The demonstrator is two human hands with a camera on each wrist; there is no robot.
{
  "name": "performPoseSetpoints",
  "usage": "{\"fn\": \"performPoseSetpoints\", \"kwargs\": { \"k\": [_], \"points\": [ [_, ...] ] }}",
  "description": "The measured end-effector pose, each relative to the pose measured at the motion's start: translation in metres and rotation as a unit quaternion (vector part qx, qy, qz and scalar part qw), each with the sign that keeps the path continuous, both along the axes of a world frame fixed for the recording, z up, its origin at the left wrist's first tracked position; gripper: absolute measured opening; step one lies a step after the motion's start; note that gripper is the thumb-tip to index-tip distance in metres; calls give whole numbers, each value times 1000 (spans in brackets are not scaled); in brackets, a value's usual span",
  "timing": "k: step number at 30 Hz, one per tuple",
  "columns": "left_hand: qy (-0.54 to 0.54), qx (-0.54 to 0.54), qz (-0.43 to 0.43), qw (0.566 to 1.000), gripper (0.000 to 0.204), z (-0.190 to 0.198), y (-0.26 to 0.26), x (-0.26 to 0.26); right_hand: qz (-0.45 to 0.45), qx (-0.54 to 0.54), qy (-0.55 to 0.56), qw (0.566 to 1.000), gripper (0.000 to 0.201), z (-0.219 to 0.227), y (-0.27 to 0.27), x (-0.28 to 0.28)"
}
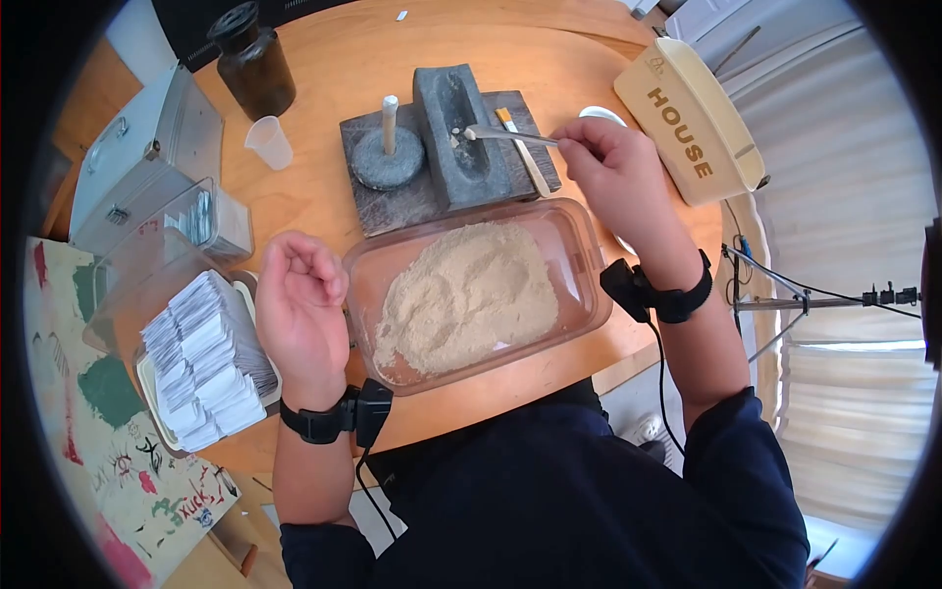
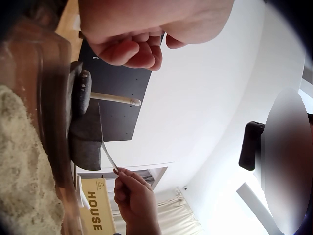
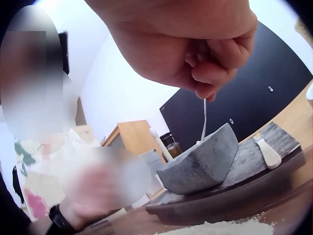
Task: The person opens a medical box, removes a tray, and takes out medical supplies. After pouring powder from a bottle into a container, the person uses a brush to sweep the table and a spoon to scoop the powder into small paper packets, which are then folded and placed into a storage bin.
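My right hand [image 1: 620, 177] pinches a slim metal tool [image 1: 510, 135], its far end over the hollow of a grey stone trough [image 1: 444, 137]. A few pale bits [image 1: 456, 139] show in the trough near that end. In the right wrist view the tool [image 3: 205, 120] points down to the trough [image 3: 205, 164]. My left hand [image 1: 306, 309], palm up with loosely curled fingers, holds nothing at the left side of a clear plastic tub [image 1: 589, 312]. Pale powder [image 1: 471, 294] is heaped in the tub. A stone wheel [image 1: 388, 162] with a wooden handle lies left of the trough.
Under the trough is a dark board [image 1: 358, 206], with a small brush [image 1: 530, 162] on its right. A yellow HOUSE bin [image 1: 687, 123] stands at the right. On the left are white paper packets [image 1: 211, 363], a plastic cup [image 1: 270, 142], a brown bottle [image 1: 255, 74] and a metal case [image 1: 147, 162].
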State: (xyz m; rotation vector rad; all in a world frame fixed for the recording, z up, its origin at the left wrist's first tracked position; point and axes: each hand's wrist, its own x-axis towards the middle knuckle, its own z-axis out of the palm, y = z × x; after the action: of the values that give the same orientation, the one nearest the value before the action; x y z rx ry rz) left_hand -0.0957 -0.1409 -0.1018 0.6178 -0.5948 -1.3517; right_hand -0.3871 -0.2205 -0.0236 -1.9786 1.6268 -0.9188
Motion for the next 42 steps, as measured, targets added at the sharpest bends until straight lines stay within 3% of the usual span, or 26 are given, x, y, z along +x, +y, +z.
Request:
{"fn": "performPoseSetpoints", "kwargs": {
  "k": [2, 4, 7, 14, 18, 19, 20, 22, 28, 30, 34, 36, 39, 42],
  "points": [
    [1, -1, -1, 1000, 28, 1, 1, 1, 1, -41, 52, 998, 14, 1, 5, 8],
    [3, 1, 1, 1000, 28, 1, 1, 1, 19, -164, 120, 979, 11, 0, 10, 9],
    [2, -2, 3, 1000, 28, -1, 0, 1, -13, -126, 54, 991, 9, 8, 39, 5],
    [7, -6, -19, 1000, 31, -7, -2, 2, -35, -11, 98, 994, 8, -19, 92, -29],
    [-6, -10, -12, 1000, 29, -7, -3, 2, 5, -4, 163, 987, 9, -34, 96, -24],
    [-7, -10, -15, 1000, 29, -6, -3, 2, 16, 43, 129, 991, 8, -29, 101, -15],
    [0, -3, -15, 1000, 30, -5, -2, 2, 15, 42, 128, 991, 8, -31, 104, -12],
    [6, 3, -14, 1000, 31, -4, -3, 1, 110, -1, 101, 989, 7, -36, 108, -8],
    [9, -14, -21, 1000, 30, -5, -3, 1, 14, -32, 170, 985, 7, -38, 88, -14],
    [12, -26, -27, 999, 28, -4, -3, 0, 55, -66, 145, 986, 8, -51, 84, -8],
    [1, -4, -9, 1000, 29, -7, -3, 3, 155, -27, 121, 980, 9, -43, 97, 6],
    [6, -11, -11, 1000, 29, -7, -3, 2, 144, -46, 110, 982, 8, -42, 96, 5],
    [9, -23, -22, 999, 29, -7, -2, 2, 55, -49, 182, 981, 7, -45, 85, -4],
    [9, -32, -35, 999, 29, -8, -3, 4, 113, -81, 148, 979, 8, -49, 84, 5]
  ]
}}
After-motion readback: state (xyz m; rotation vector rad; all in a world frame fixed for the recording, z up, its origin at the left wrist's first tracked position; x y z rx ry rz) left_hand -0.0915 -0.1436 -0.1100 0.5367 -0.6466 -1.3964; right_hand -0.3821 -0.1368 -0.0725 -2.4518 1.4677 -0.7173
